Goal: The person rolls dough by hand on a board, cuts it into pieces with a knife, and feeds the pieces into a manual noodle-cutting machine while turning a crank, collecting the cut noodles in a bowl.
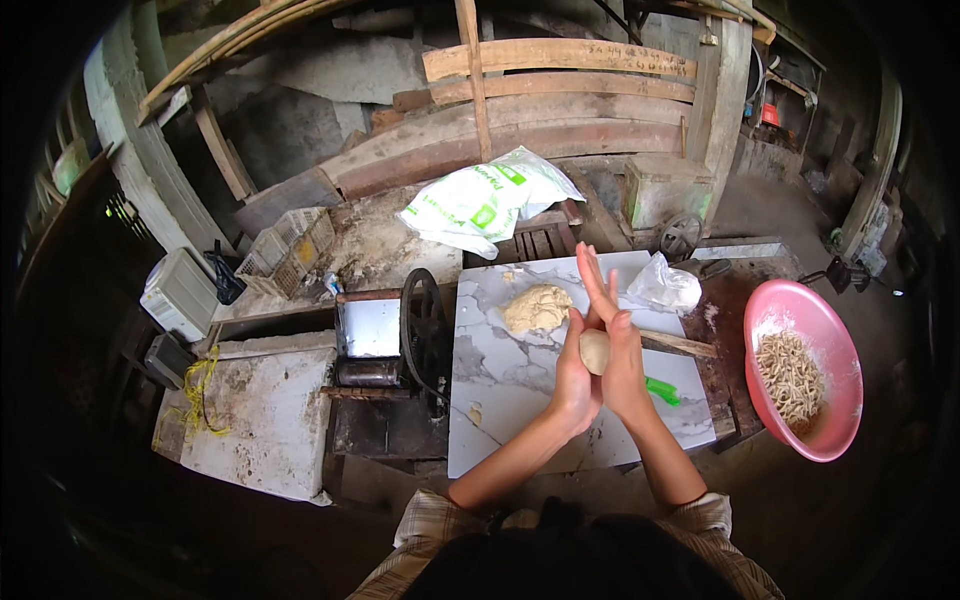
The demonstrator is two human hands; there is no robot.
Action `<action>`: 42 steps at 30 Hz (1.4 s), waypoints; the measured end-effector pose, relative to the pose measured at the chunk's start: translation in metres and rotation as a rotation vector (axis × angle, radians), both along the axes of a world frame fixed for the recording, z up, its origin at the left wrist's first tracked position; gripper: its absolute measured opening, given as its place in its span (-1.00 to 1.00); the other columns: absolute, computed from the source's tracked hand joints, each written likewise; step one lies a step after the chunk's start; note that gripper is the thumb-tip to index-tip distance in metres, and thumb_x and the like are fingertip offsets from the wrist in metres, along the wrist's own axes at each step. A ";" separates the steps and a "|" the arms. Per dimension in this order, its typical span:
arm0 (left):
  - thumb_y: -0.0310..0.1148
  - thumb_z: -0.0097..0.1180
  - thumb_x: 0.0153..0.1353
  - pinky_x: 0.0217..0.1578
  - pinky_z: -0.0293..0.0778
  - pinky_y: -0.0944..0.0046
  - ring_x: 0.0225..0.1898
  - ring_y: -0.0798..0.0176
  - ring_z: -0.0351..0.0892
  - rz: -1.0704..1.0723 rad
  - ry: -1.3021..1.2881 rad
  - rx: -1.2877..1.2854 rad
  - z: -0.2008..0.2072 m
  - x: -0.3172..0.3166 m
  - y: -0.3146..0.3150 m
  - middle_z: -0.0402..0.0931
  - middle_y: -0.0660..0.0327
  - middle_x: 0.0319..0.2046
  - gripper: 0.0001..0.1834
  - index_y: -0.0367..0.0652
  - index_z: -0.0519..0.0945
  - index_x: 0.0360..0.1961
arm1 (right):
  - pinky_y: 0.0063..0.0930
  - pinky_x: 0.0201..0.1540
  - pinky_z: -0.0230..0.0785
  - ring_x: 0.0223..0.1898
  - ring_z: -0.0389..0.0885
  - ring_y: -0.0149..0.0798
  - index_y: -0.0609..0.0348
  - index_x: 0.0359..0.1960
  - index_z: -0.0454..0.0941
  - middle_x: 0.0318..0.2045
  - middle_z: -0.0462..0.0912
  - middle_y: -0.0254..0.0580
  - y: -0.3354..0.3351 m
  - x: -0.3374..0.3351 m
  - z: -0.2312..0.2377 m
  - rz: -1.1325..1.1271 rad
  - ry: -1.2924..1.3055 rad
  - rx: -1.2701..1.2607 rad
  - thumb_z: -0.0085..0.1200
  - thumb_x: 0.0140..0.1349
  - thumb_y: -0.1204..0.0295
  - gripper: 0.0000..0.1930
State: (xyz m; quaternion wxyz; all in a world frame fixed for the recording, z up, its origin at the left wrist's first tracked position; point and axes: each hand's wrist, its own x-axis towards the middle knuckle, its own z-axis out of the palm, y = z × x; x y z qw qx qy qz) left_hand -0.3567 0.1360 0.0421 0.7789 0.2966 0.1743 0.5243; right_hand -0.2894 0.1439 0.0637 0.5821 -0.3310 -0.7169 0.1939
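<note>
Over the right part of the worktop: dough ball, pale, round, held between the palms of left hand and right hand. Fingers mostly straight, pointing to the far side; both hands grasping the ball by palm pressure, not clenched into fists. Exact finger overlap: cannot tell.

Dough lump, larger and uneven, rests on the worktop to the left and farther off; small scraps lie near the left edge. Right of the hands: wooden stick, partly past the right edge, and a green object, partly hidden by the right hand. Clear bag with white contents at the far right corner.

Farther right: pink basin holding many short pale pieces. Just left of the worktop: machine with a dark spoked wheel. Far side: white-and-green sack. Far left: crate.
</note>
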 end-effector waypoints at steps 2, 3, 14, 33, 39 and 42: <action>0.13 -0.48 0.33 0.31 -0.16 0.19 0.38 0.28 -0.17 0.062 0.105 0.008 0.005 -0.007 0.003 -0.12 0.28 0.37 -0.29 -0.07 -0.13 0.37 | -0.16 0.36 -0.40 0.34 0.04 -0.08 0.32 0.25 0.16 0.24 0.23 0.06 -0.009 -0.014 0.000 -0.050 -0.022 0.063 -0.70 0.37 0.03 -0.33; 0.14 -0.47 0.33 0.29 -0.11 0.24 0.35 0.30 -0.10 0.067 0.033 0.049 0.005 -0.008 0.009 -0.07 0.27 0.35 -0.28 -0.10 -0.09 0.36 | -0.16 0.36 -0.39 0.33 0.07 -0.06 0.34 0.22 0.20 0.22 0.26 0.05 -0.015 -0.014 -0.004 -0.054 -0.052 0.104 -0.68 0.38 0.06 -0.35; 0.33 -0.45 0.22 0.26 -0.05 0.19 0.35 0.30 -0.07 0.099 -0.061 -0.023 -0.014 -0.016 0.028 0.00 0.24 0.33 -0.16 -0.08 0.02 0.33 | -0.10 0.33 -0.16 0.22 0.29 -0.05 0.34 0.11 0.36 0.10 0.42 0.09 -0.017 -0.023 -0.006 -0.038 -0.059 0.108 -0.35 0.32 0.30 -0.55; 0.24 -0.53 0.28 0.33 -0.37 0.15 0.39 0.33 -0.25 -0.074 -0.150 0.156 -0.054 -0.007 0.024 -0.16 0.36 0.38 -0.23 -0.01 -0.15 0.37 | -0.21 0.31 -0.16 0.27 0.18 0.05 0.29 0.11 0.39 0.17 0.35 0.03 -0.020 -0.021 -0.024 -0.151 -0.155 0.019 -0.36 0.33 0.41 -0.60; 0.19 -0.53 0.31 0.31 -0.24 0.11 0.39 0.31 -0.22 0.065 0.045 0.109 -0.025 -0.009 0.003 -0.17 0.32 0.38 -0.29 0.02 -0.10 0.37 | -0.26 0.30 -0.09 0.25 0.23 -0.03 0.35 0.08 0.40 0.15 0.39 -0.02 -0.014 0.001 -0.044 -0.037 0.078 -0.115 -0.30 0.32 0.37 -0.59; 0.07 -0.51 0.37 0.31 -0.17 0.18 0.38 0.29 -0.21 0.059 0.039 0.000 -0.035 -0.013 -0.014 -0.16 0.27 0.37 -0.35 -0.04 -0.13 0.37 | -0.27 0.29 -0.06 0.23 0.26 -0.06 0.40 0.11 0.36 0.17 0.36 -0.01 -0.031 -0.036 -0.020 -0.228 0.009 -0.125 -0.37 0.35 0.35 -0.56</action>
